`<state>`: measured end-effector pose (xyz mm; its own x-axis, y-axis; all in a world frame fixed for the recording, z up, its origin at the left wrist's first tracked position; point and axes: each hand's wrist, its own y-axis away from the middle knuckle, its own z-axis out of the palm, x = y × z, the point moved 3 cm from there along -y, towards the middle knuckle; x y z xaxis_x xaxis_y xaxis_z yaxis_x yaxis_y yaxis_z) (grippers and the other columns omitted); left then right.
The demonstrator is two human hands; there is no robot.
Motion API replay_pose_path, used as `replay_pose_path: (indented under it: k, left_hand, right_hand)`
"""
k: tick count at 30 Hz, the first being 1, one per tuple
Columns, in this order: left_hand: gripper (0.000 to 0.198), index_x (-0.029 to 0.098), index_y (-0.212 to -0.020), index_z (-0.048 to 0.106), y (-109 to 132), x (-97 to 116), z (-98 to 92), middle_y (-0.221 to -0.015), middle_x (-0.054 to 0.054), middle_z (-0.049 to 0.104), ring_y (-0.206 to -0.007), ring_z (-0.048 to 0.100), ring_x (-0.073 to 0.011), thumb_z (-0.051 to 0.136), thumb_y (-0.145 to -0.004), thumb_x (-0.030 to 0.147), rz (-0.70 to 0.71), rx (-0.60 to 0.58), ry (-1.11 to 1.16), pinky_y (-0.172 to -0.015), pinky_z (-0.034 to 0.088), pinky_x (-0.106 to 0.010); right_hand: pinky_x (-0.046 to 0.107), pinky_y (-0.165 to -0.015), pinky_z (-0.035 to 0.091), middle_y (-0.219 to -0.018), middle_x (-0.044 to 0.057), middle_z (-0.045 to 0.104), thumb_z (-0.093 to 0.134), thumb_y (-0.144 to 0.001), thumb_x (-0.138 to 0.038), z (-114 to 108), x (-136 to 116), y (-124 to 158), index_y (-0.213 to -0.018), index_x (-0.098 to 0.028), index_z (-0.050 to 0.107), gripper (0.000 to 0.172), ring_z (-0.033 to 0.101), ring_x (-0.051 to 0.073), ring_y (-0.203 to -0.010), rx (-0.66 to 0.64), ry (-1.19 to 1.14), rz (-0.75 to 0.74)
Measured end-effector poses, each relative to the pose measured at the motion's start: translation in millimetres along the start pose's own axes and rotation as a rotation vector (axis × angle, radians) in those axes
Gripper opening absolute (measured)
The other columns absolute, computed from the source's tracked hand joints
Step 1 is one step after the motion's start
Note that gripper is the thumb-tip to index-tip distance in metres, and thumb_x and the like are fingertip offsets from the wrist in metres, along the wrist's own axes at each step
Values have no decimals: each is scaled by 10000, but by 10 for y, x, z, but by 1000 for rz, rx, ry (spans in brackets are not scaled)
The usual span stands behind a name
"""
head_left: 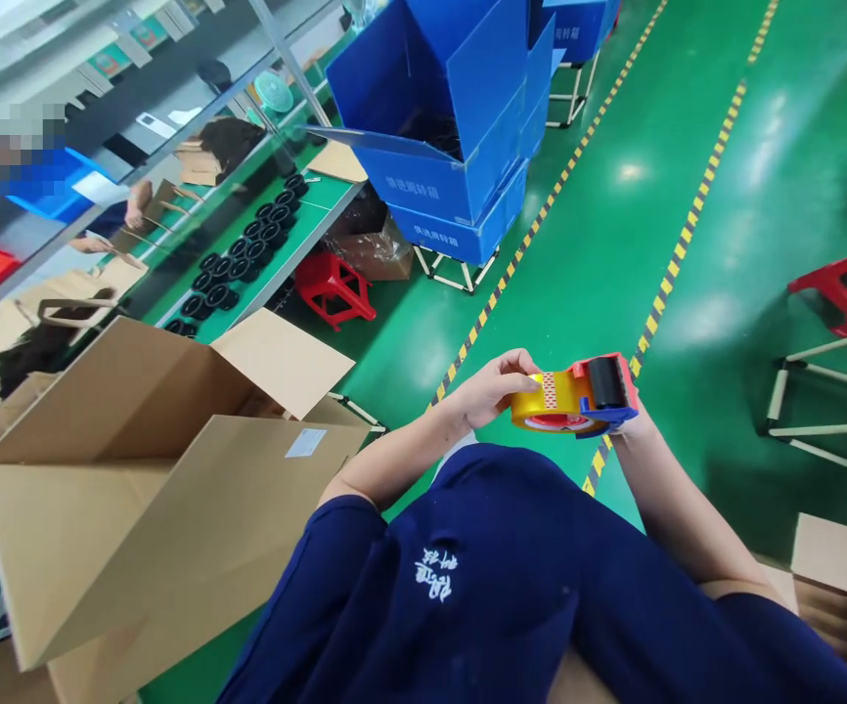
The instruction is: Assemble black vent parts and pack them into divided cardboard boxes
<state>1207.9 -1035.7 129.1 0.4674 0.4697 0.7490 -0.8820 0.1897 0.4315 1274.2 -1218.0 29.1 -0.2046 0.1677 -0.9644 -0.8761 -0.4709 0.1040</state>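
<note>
A tape dispenser (577,396) with a red and blue frame, a black roller and a yellowish tape roll is held in front of my navy shirt. My right hand (638,422) grips it from below and is mostly hidden behind it. The fingers of my left hand (493,386) pinch the edge of the tape roll at its left side. A large open cardboard box (137,489) lies tipped to my left, its flaps spread.
Stacked blue corrugated boxes (438,127) stand on white frames ahead. A green bench (321,200) carries several black round parts (247,249), with another person's hand (137,200) nearby. Red stools (334,286) (845,293) stand on the green floor; yellow-black lines (658,293) cross it.
</note>
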Motion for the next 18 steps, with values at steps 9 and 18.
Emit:
replay_pose_path:
  k: [9, 18]
  left_hand:
    - [379, 192, -780, 560, -402, 483, -650, -753, 31, 671, -656, 626, -106, 876, -588, 276, -2, -32, 22, -630, 464, -223]
    - [327, 175, -783, 602, -462, 1343, -1707, -753, 17, 690, -658, 633, -108, 857, -589, 245, 49, -36, 127, -640, 456, -224]
  right_hand:
    - [501, -711, 609, -821, 101, 741, 781, -336, -966, 390, -60, -677, -914, -231, 771, 936, 709, 340, -758, -43, -8, 148]
    - [511, -882, 606, -1007, 80, 747, 819, -555, -833, 1330, -85, -1723, -926, -261, 711, 690, 717, 353, -1007, -36, -83, 81]
